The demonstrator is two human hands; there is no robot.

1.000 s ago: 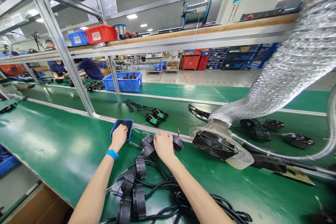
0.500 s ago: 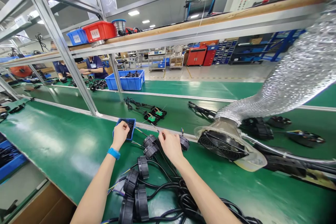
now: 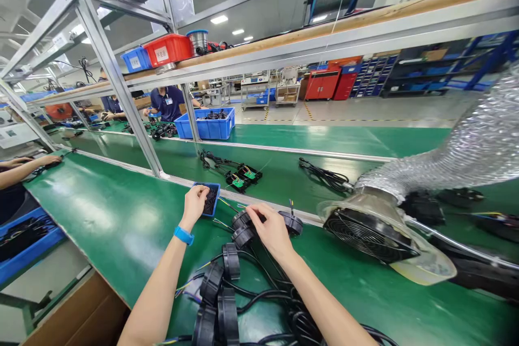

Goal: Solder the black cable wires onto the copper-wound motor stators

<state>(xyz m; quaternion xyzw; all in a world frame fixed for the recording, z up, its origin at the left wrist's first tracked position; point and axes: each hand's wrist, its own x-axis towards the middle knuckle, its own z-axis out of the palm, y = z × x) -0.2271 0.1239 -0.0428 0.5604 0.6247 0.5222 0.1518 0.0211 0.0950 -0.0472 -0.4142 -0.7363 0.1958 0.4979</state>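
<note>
My left hand [image 3: 194,206] reaches to a small blue tray [image 3: 211,200], with its fingertips at the tray's near edge. Dark small parts fill the tray. My right hand [image 3: 271,230] grips among black ring-shaped moulded cable parts [image 3: 243,221] lying on the green bench mat [image 3: 101,216]. Another such part [image 3: 291,223] lies just past my right fingers, with thin coloured wires sticking out of it. Further black moulded parts [image 3: 217,303] and looped black cables [image 3: 259,294] spread below my forearms. My right palm hides part of the nearest moulded piece.
To the right, a round fan [image 3: 371,235] sits on a silver flexible duct [image 3: 466,151]. Circuit boards with cables [image 3: 243,175] lie on the far bench. A co-worker's arm [image 3: 24,165] and a blue crate [image 3: 205,124] stand beyond the aluminium upright [image 3: 117,75].
The whole scene has shifted right and down in view as my head turned. My right hand has settled closer onto the black parts. A co-worker's arm has come into view at the left.
</note>
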